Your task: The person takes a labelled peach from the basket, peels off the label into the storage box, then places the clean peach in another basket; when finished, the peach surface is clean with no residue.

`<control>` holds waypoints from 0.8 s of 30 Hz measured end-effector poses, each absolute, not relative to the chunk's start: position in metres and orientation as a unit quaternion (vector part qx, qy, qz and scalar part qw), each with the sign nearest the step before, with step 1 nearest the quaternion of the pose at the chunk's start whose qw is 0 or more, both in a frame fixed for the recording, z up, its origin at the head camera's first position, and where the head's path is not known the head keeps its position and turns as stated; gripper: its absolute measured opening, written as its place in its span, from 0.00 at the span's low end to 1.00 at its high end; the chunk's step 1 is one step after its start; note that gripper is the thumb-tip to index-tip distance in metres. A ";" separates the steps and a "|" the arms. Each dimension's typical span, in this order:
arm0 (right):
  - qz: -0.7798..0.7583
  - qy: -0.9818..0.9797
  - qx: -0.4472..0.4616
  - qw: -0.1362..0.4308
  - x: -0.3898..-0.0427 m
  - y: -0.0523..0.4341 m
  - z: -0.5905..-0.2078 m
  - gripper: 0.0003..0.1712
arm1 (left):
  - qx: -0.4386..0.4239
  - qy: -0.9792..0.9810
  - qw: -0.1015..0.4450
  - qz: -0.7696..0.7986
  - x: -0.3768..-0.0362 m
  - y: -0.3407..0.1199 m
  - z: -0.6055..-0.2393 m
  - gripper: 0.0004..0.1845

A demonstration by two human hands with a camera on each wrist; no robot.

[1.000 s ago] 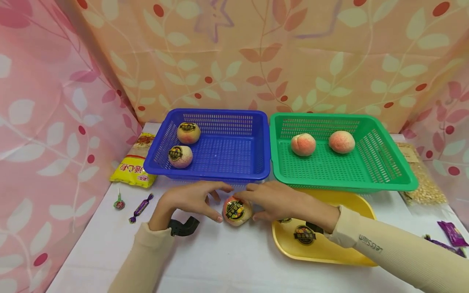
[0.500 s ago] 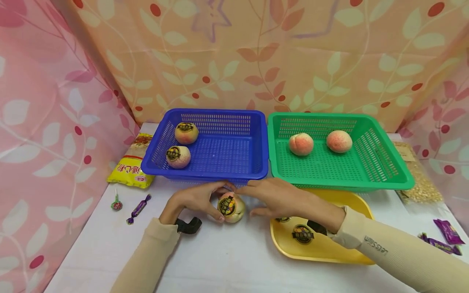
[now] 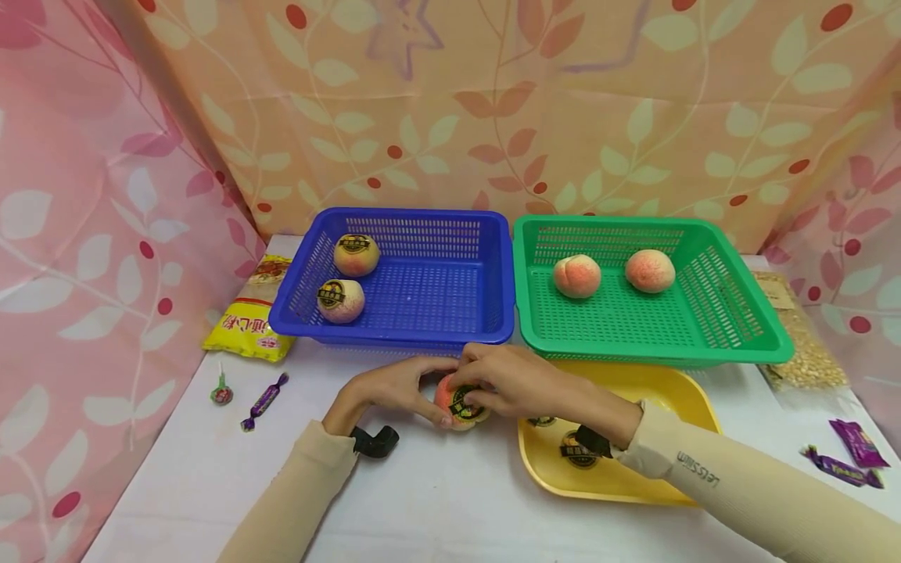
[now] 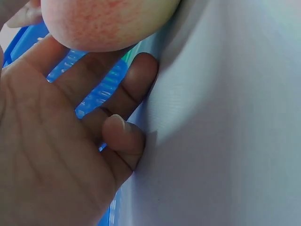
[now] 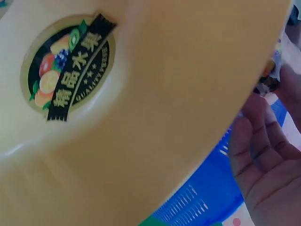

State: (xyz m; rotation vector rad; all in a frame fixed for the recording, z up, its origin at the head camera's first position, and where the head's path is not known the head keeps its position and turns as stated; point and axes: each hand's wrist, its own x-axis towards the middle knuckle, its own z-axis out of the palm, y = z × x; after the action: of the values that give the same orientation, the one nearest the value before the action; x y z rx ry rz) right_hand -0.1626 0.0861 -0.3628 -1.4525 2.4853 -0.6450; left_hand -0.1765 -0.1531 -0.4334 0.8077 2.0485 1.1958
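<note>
Fingers of both hands wrap one peach (image 3: 461, 400) at frame centre, low on the white counter (image 3: 436, 500). Left hand (image 3: 394, 389) cups it from the left side, thumb underneath; right hand (image 3: 517, 383) covers its top, fingertips pinching at the round sticker (image 3: 464, 407) on its front. Peach sits just below the blue basket (image 3: 493, 313), just left of the yellow tray (image 3: 676, 391). Blue basket holds two stickered peaches, green basket (image 3: 746, 313) two bare ones. Sweets (image 3: 263, 400) lie lower left.
</note>
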 end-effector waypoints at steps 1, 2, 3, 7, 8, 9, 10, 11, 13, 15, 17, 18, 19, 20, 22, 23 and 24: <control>-0.223 0.839 -0.487 0.095 -0.163 0.086 -0.364 0.09 | 0.305 0.775 0.314 0.456 -0.177 -0.153 -0.433 0.41; -0.229 0.839 -0.484 0.095 -0.164 0.085 -0.365 0.08 | 0.306 0.772 0.315 0.460 -0.176 -0.152 -0.433 0.41; -0.236 0.838 -0.482 0.095 -0.164 0.085 -0.365 0.06 | 0.306 0.771 0.314 0.461 -0.176 -0.152 -0.433 0.40; -0.265 0.828 -0.483 0.099 -0.165 0.086 -0.362 0.05 | 0.302 0.774 0.313 0.461 -0.176 -0.153 -0.433 0.40; -0.274 0.824 -0.486 0.101 -0.165 0.088 -0.361 0.05 | 0.301 0.773 0.314 0.462 -0.176 -0.154 -0.433 0.40; -0.287 0.819 -0.486 0.104 -0.165 0.090 -0.360 0.05 | 0.299 0.773 0.316 0.461 -0.176 -0.155 -0.434 0.40; -0.301 0.816 -0.482 0.108 -0.164 0.094 -0.357 0.04 | 0.299 0.771 0.319 0.463 -0.176 -0.156 -0.434 0.41; -0.318 0.812 -0.477 0.112 -0.164 0.098 -0.354 0.04 | 0.301 0.767 0.323 0.465 -0.177 -0.156 -0.434 0.41; -0.352 0.807 -0.458 0.122 -0.163 0.110 -0.348 0.05 | 0.306 0.759 0.329 0.471 -0.177 -0.155 -0.434 0.41; -0.381 0.805 -0.433 0.139 -0.163 0.124 -0.339 0.06 | 0.304 0.757 0.333 0.474 -0.178 -0.155 -0.435 0.41; -0.396 0.808 -0.404 0.161 -0.163 0.139 -0.333 0.06 | 0.300 0.756 0.335 0.475 -0.178 -0.155 -0.435 0.41; -0.399 0.811 -0.390 0.173 -0.164 0.147 -0.332 0.06 | 0.298 0.757 0.335 0.475 -0.178 -0.155 -0.435 0.41; -0.401 0.815 -0.376 0.185 -0.164 0.155 -0.331 0.06 | 0.293 0.759 0.336 0.474 -0.177 -0.156 -0.435 0.41; -0.403 0.817 -0.362 0.198 -0.163 0.163 -0.332 0.06 | 0.290 0.759 0.338 0.474 -0.177 -0.156 -0.435 0.41; -0.397 0.824 -0.340 0.217 -0.161 0.179 -0.337 0.06 | 0.289 0.760 0.340 0.473 -0.177 -0.156 -0.435 0.41; -0.393 0.827 -0.333 0.226 -0.160 0.187 -0.341 0.07 | 0.290 0.761 0.339 0.472 -0.177 -0.156 -0.435 0.41; -0.386 0.831 -0.328 0.231 -0.159 0.195 -0.344 0.07 | 0.292 0.761 0.339 0.471 -0.177 -0.156 -0.435 0.41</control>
State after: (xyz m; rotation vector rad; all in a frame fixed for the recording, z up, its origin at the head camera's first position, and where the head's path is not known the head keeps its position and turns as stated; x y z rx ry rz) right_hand -0.1586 0.1947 -0.3441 -0.9011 2.2834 -1.0626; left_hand -0.1768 -0.1562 -0.4348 0.7597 1.9815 1.2256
